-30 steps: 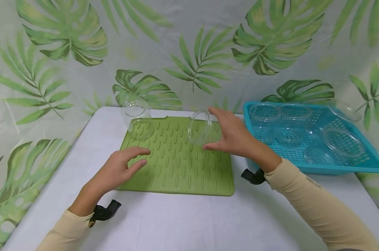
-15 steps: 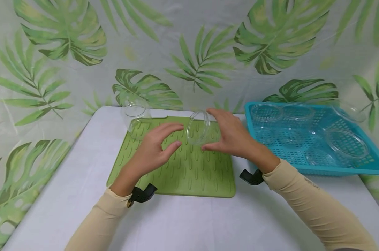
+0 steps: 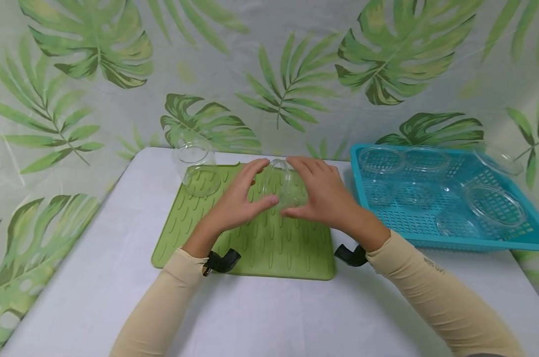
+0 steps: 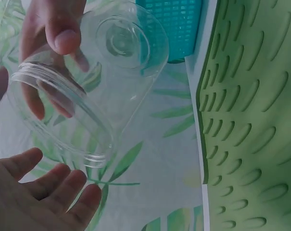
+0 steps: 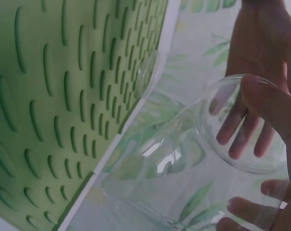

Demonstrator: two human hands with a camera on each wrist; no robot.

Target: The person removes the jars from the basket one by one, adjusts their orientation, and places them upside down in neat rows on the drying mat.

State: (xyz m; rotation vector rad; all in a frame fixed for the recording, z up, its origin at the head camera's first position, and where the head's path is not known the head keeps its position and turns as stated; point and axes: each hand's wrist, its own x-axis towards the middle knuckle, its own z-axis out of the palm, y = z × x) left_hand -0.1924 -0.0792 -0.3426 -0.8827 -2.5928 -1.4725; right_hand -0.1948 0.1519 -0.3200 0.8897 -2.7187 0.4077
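A clear jar point(image 3: 296, 191) with a threaded rim is tilted on its side above a green ribbed mat point(image 3: 260, 248). My right hand point(image 3: 327, 193) grips it, thumb on the near side and fingers on the far side. The left wrist view shows the open mouth of the jar point(image 4: 131, 96) turned toward my left hand point(image 4: 54, 187). My left hand point(image 3: 240, 198) is spread close to the rim, thumb and fingers apart, with no clear contact. Another clear jar point(image 3: 202, 181) stands at the far left corner of the mat.
A blue perforated basket point(image 3: 430, 243) stands at the right of the white-covered table point(image 3: 287, 317), with several clear jars inside. One jar point(image 3: 499, 161) leans by its back right rim. A leaf-patterned cloth point(image 3: 296, 134) hangs behind the table.
My left hand has moved right and away from me, from the mat's left side to the jar's mouth. My right hand keeps hold of the jar, nearly in place.
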